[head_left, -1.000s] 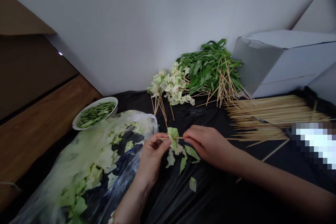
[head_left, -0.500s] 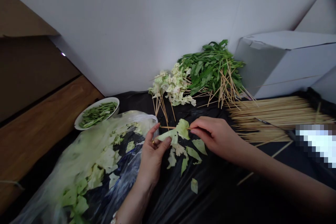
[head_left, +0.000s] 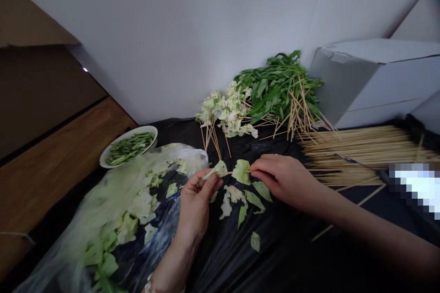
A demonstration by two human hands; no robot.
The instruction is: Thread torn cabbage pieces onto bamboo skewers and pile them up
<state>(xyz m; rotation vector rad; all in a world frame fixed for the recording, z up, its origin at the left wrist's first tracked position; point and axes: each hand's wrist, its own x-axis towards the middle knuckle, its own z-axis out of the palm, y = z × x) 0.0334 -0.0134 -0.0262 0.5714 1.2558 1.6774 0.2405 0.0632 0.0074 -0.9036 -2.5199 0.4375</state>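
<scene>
"Cabbage leaf (head_left: 219, 167) in the left hand (head_left: 195, 199); how is it held?"

"Pinched narrowly between thumb and fingers. The stick (head_left: 226, 173) runs along it, but whether it goes through that leaf cannot be told."

"And the right hand (head_left: 275, 174)?"

"It is closed too, thumb against fingers, gripping the stick near the other end. A second leaf (head_left: 241, 171) is threaded there, just beside the right thumb, and a short stretch of bare stick shows between the two leaves."

"What lies under the hands?"

"A black plastic sheet (head_left: 223, 261). Loose cabbage pieces (head_left: 254, 200) lie on it just below the stick, and one small scrap (head_left: 255, 241) lies apart from them, nearer the person."

"What is on the left?"

"A clear plastic bag (head_left: 103, 197) lies spread out with more cut cabbage (head_left: 142, 206) at its mouth. Beyond it stands a white bowl (head_left: 104, 159) of green vegetable pieces (head_left: 132, 146)."

"And farther back?"

"By the wall (head_left: 172, 32), sticks loaded with cabbage (head_left: 230, 110) lie heaped beside a pile of leafy greens (head_left: 275, 84), which has sticks poking out too. To the right, many bare sticks (head_left: 357, 144) lie side by side in front of a white box (head_left: 388, 78)."
</scene>
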